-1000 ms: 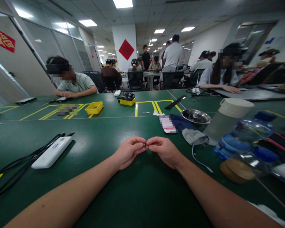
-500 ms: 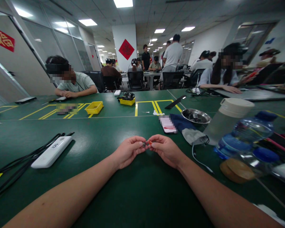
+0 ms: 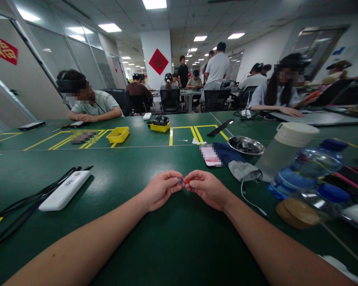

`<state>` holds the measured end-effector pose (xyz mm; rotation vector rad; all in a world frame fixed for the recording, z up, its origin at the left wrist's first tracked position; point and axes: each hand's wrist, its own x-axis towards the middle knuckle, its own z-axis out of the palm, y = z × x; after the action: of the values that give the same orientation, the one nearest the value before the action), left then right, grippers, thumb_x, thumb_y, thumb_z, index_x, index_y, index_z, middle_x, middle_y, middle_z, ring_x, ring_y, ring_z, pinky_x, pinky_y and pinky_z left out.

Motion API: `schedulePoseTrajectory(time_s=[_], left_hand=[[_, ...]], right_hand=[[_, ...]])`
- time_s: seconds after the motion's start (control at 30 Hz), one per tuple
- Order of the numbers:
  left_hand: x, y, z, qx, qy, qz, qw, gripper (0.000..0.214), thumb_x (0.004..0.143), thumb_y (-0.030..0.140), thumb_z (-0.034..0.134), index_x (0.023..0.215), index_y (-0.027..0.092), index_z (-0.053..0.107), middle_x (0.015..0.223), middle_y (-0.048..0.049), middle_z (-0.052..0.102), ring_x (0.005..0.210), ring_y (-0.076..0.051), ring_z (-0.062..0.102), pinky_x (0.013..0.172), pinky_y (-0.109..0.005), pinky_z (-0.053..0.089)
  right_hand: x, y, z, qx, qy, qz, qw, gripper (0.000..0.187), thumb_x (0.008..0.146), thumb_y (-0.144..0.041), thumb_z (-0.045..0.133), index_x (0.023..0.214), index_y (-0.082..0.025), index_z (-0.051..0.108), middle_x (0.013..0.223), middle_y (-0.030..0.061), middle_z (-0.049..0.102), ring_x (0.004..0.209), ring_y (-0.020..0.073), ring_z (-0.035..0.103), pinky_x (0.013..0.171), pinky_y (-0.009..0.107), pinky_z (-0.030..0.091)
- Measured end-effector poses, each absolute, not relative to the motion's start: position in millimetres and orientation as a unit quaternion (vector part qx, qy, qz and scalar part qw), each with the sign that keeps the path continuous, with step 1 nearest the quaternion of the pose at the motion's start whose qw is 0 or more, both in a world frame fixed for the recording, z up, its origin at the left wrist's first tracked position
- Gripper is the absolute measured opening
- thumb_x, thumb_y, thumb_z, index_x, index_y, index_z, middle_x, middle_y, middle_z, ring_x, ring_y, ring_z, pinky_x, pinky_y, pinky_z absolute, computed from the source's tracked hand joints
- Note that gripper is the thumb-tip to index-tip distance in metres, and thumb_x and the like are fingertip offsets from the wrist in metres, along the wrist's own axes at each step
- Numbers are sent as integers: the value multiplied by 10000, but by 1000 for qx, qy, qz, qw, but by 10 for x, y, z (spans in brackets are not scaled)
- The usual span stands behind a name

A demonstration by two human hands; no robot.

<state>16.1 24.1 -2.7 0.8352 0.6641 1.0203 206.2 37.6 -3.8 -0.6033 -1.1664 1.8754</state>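
Over the green table (image 3: pixel 173 242), my two hands meet at the fingertips. My left hand (image 3: pixel 162 189) pinches a tiny dark metal part (image 3: pixel 180 181). My right hand (image 3: pixel 207 189) pinches a small orange-red piece (image 3: pixel 187 181) right against it. The two bits touch or nearly touch; they are too small to make out further. Both forearms rest low across the table's near side.
A white power bank (image 3: pixel 65 190) with black cables lies at the left. At the right stand a frosted cup (image 3: pixel 282 149), water bottles (image 3: pixel 306 169), a metal bowl (image 3: pixel 246 145), a grey pouch (image 3: pixel 244 171) and a phone (image 3: pixel 210 156). Yellow trays (image 3: pixel 118 135) and seated people are across the table.
Hardly anything differs: my hands have stayed pinched together, shifting by a few pixels while the small pieces turn slightly between the fingertips.
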Motion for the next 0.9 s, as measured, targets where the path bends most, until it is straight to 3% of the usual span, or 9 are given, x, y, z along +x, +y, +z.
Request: schedulePoseTrajectory(time_s=[0.9], left_hand=[[161,247,-24,371,320,464,738,137,781,80,608,916,97,625,865,-96,668,775,-127,665,737,-199,544]], right_hand=[[2063,366,-24,-232,-482,745,399,166,689,-178,712,846,-168,660,853,44,668,738,131,593,740,308,472]])
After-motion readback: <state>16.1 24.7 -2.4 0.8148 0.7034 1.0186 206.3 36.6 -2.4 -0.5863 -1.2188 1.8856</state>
